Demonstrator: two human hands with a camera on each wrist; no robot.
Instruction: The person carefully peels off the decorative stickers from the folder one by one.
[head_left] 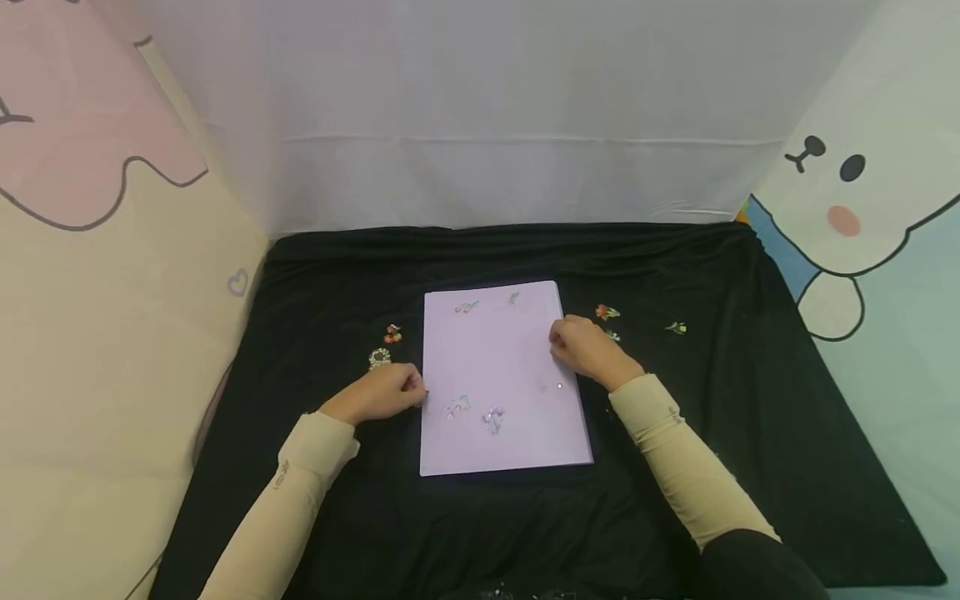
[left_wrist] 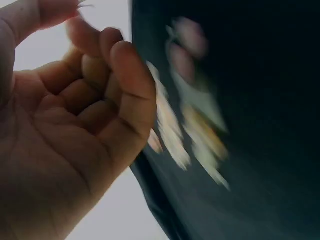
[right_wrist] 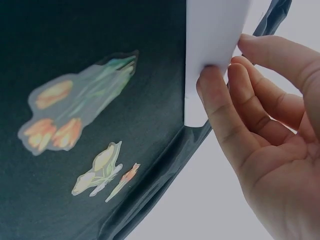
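A pale lilac-white board point(head_left: 502, 358) lies on the black cloth, carrying several flower stickers, among them a purple-flowered one point(head_left: 492, 419). My left hand point(head_left: 382, 392) is at the board's left edge. In the left wrist view its thumb and forefinger pinch a thin, pale sliver point(left_wrist: 86, 6) whose kind is too small to tell. At the board's right edge is my right hand point(head_left: 588, 346), fingers bent. One of its fingertips point(right_wrist: 212, 75) touches the board in the right wrist view. Whether thumb and forefinger hold something there is hidden.
Left of the board lie an orange-red flower sticker point(head_left: 392, 333) and a wreath-like one point(head_left: 379, 357). To the right are an orange tulip sticker point(head_left: 606, 312) and a yellow flower sticker point(head_left: 677, 327). The black cloth point(head_left: 502, 533) surrounds the board; a white curtain point(head_left: 517, 108) hangs behind.
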